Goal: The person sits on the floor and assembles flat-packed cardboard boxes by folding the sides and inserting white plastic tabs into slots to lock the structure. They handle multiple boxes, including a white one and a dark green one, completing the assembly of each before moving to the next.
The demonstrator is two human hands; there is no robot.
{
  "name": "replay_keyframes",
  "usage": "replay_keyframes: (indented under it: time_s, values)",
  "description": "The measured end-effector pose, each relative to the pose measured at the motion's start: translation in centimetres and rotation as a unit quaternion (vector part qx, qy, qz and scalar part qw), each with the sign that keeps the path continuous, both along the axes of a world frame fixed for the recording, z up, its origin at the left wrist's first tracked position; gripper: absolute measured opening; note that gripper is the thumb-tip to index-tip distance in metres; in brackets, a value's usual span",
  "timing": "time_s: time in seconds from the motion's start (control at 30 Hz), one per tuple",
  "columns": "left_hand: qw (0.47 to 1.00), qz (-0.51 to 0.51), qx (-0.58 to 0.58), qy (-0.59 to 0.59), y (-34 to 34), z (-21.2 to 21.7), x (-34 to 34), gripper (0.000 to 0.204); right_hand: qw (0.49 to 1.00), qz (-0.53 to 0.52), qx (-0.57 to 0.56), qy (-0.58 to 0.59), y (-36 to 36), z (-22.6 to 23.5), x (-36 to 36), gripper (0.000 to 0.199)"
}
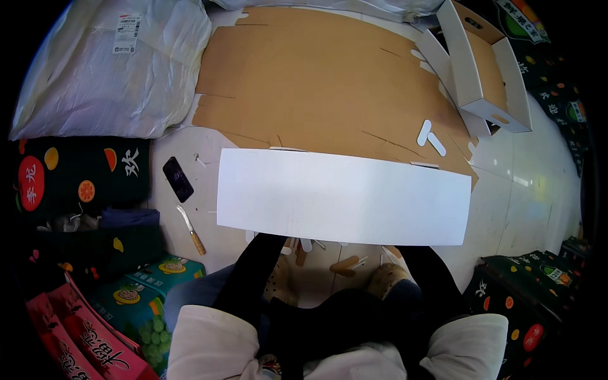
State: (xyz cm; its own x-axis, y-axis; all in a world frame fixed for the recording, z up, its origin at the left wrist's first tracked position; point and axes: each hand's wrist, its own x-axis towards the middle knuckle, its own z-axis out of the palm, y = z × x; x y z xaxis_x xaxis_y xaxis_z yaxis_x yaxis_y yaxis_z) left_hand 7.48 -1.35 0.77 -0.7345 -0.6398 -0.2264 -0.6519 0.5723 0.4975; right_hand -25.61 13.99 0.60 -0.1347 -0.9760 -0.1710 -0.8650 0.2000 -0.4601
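Observation:
A long white cardboard panel [345, 197], likely one side of a folded box, spans the space in front of me, and slots with small tabs show along its far edge. My left forearm [254, 272], in a dark sleeve, reaches to the panel's near edge left of centre. On the right, my other dark-sleeved forearm [427, 269] meets that same edge. Both hands are hidden behind the panel, so their fingers and grip do not show. Beyond it lies a large flat brown cardboard sheet [316, 69], with two small white cardboard cut-outs [431, 137] on it.
A folded white box [484, 69] stands at the far right. Left on the tiled floor are a phone [178, 180] and a wooden-handled knife [191, 229]. A plastic-wrapped bundle [107, 69] fills the far left. Printed dark boxes [525, 297] flank the right; cardboard scraps [345, 266] lie between my shoes.

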Motion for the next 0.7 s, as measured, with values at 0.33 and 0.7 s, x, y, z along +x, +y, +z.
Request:
replay_keyframes:
  time_s: [0.33, 0.7]
  values:
    - [0.999, -0.005, 0.028, -0.018, -0.2, 2.2, -1.6, 0.024, 0.999, 0.008, 0.028, 0.017, 0.2, 3.6, -1.0, 0.049]
    - [0.997, 0.002, 0.079, -0.004, -2.9, 4.8, -5.8, 0.023, 0.996, 0.047, 0.038, 0.067, -2.7, 3.6, 1.2, 0.042]
